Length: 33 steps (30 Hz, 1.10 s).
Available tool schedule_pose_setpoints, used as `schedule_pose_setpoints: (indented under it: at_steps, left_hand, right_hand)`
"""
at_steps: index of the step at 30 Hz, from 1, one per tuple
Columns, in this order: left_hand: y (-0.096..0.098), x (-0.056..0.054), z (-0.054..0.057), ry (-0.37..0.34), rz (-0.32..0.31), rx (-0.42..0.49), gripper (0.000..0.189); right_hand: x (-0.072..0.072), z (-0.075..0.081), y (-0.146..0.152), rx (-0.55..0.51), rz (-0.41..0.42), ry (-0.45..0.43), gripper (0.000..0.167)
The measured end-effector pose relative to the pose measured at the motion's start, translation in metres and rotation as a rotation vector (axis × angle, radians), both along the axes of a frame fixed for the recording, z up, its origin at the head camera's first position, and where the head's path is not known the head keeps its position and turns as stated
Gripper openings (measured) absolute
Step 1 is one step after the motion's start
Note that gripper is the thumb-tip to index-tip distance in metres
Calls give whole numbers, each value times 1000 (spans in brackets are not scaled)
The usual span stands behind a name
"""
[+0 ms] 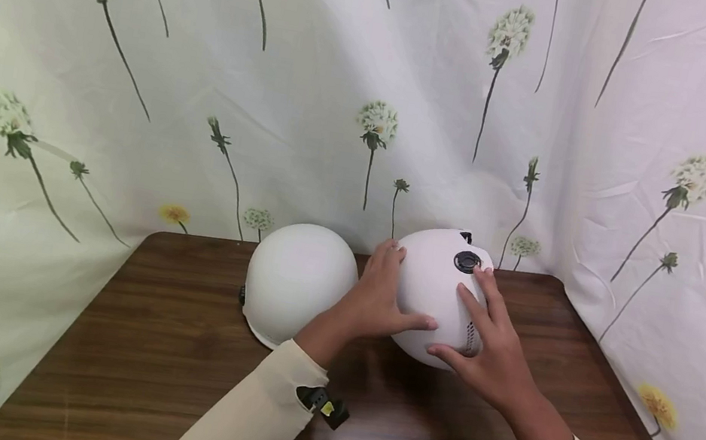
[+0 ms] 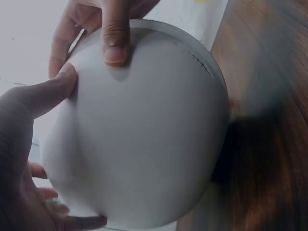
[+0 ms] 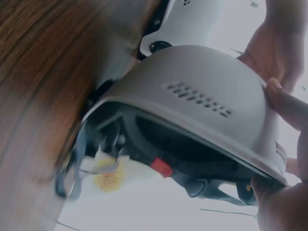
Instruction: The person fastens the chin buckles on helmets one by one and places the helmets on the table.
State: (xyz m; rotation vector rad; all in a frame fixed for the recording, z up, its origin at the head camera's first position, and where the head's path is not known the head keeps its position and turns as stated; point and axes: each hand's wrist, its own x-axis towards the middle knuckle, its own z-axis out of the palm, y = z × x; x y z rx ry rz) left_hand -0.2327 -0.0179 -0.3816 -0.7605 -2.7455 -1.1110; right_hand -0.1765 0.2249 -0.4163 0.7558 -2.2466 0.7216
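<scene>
A white helmet is held between both hands over the right part of the table, tilted so a black round fitting shows near its top. My left hand grips its left side, fingers around the far side and thumb on the near shell. On the right side, my right hand spreads its fingers over the shell; its thumb lies near the rim in the right wrist view. That view also shows small slotted vents, the dark lining and a strap with a red buckle. A second white helmet sits just left.
Both helmets are near the back edge of the dark wooden table. White fabric printed with dandelions hangs behind and along both sides. Black straps with small devices are worn at the sleeve cuffs.
</scene>
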Motion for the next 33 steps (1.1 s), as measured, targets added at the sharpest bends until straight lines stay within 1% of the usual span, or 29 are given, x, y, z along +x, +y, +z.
schedule_pose_setpoints:
  at_steps: [2,5,7,10,12,15,18,22,25,29,33]
  left_hand:
    - [-2,0,-3,14,-10,20,126]
    - [-3,1,-6,13,-21,26,126]
    - [-3,2,-5,2,-26,11,126]
    - [-2,6,-1,-21,-42,-21,127]
    - [-2,7,2,-29,-64,-37,128]
    - [-3,7,6,-34,-93,-54,131]
    - [-2,6,7,-30,-99,-83,136]
    - [0,6,3,-21,-77,-138,139]
    - [2,8,-1,-7,-57,-158,138]
    - [2,9,-5,4,-41,-134,135]
    - [-1,9,-10,7,-50,-100,132]
  right_hand:
    - [0,-1,-1,3,41,33,111]
    - [-1,-1,-2,17,96,88,113]
    - [-1,-2,-4,38,129,115,114]
    - [-1,-2,-7,73,168,125,115]
    - [0,-2,-8,88,168,122,113]
    - [3,-3,-8,103,144,120,112]
    - [5,-4,-7,116,141,103,111]
    - [6,-3,-7,137,162,57,109]
    - [6,-3,-7,141,159,31,115]
    - [7,-4,-6,123,128,4,123]
    - [8,-5,-5,132,118,-33,118]
